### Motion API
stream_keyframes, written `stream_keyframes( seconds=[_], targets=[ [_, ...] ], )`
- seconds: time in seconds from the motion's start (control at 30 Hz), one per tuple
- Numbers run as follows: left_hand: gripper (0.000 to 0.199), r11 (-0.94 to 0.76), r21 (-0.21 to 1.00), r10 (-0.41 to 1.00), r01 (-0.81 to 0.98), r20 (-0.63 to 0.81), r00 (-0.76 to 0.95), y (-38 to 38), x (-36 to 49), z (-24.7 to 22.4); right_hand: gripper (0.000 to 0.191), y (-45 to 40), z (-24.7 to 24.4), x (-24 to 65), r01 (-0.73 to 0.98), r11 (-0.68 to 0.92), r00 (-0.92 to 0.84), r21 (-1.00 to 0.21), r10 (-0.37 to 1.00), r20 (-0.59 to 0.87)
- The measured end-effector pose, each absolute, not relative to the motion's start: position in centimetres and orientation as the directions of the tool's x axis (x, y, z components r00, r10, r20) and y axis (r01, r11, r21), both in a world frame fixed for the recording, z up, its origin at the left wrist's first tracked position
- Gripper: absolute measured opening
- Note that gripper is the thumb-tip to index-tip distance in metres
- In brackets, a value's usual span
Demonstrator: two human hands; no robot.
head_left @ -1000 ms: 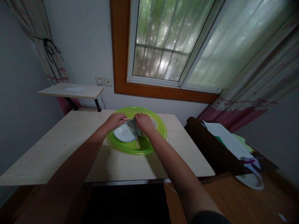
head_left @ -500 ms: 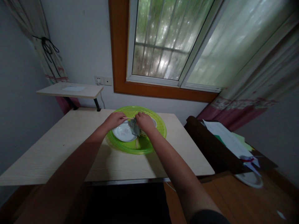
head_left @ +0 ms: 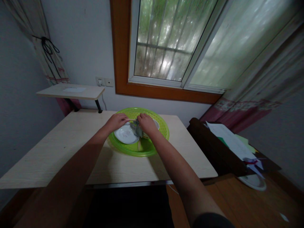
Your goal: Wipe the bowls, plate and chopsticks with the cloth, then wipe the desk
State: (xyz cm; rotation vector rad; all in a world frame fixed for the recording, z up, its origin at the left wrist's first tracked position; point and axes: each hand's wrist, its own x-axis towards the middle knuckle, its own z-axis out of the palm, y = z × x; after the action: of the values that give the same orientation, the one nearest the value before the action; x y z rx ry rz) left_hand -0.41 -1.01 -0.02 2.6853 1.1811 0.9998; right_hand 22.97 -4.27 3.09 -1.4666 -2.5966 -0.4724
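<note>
My left hand [head_left: 116, 121] pinches one end of thin pale chopsticks [head_left: 130, 119], held level over a green plastic basket [head_left: 163, 126]. My right hand [head_left: 146, 122] closes around a grey-green cloth [head_left: 137, 129] at the other end of the chopsticks. Below and between my hands, a white plate [head_left: 125, 134] rests in the basket, partly under the cloth. More chopsticks [head_left: 139, 144] lie in the basket's front part. Behind my right hand shows the edge of a white bowl [head_left: 157, 124], mostly hidden.
The basket stands on a pale wooden table [head_left: 190, 152]. A small raised shelf [head_left: 71, 91] with a paper on it is at the back left. Past the table's right edge, papers [head_left: 228, 139] lie on a dark brown piece of furniture [head_left: 206, 145]. A window is behind.
The cloth has shifted slightly in my right hand and its shape differs. Both hands stay in nearly the same place.
</note>
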Motion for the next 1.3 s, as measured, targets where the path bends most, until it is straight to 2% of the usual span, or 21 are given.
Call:
stream_keyframes(
  seconds=[0.37,0.97,1.3],
  targets=[
    [0.03,-0.707,0.268,0.671,0.654,0.547,0.501,-1.07,-0.37,0.01,0.02,-4.37,3.04,23.11,0.856,0.476,-0.516,0.2,0.806,0.291],
    [0.031,-0.692,0.323,0.7,0.646,0.519,0.491,-1.13,-0.35,0.09,0.021,-4.16,3.11,23.07,0.858,0.485,-0.513,0.166,0.827,0.233],
    [0.028,-0.629,0.34,0.741,0.699,0.534,0.407,-1.17,-0.37,0.14,0.023,-4.07,3.23,23.51,0.868,0.471,-0.497,0.161,0.83,0.252]
  ],
)
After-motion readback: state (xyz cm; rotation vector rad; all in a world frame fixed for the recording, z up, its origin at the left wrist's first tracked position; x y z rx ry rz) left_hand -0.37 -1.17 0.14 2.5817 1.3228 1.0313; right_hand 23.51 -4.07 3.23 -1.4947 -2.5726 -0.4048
